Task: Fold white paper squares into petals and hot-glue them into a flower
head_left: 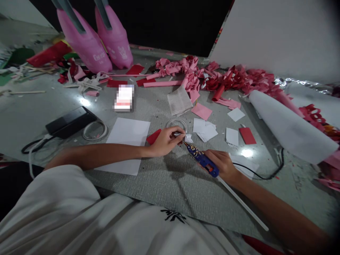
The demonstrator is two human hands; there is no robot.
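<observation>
My left hand (166, 140) pinches a small folded white paper piece (188, 138) just above the grey table (175, 184). My right hand (221, 164) is wrapped round a blue hot glue gun (202, 160), its nozzle pointing up-left and almost touching the paper piece. A white glue stick (243, 203) juts out behind the gun, and a black cord (262, 173) runs off to the right. A red paper scrap (153, 136) lies under my left hand.
A white sheet (124, 143) lies left of my hands, with a tape ring (95, 130) and a black device (70, 121) further left. White and red paper squares, a rolled white sheet (289, 125), pink and red paper flowers (212, 78) and two pink bottles (102, 39) fill the far side.
</observation>
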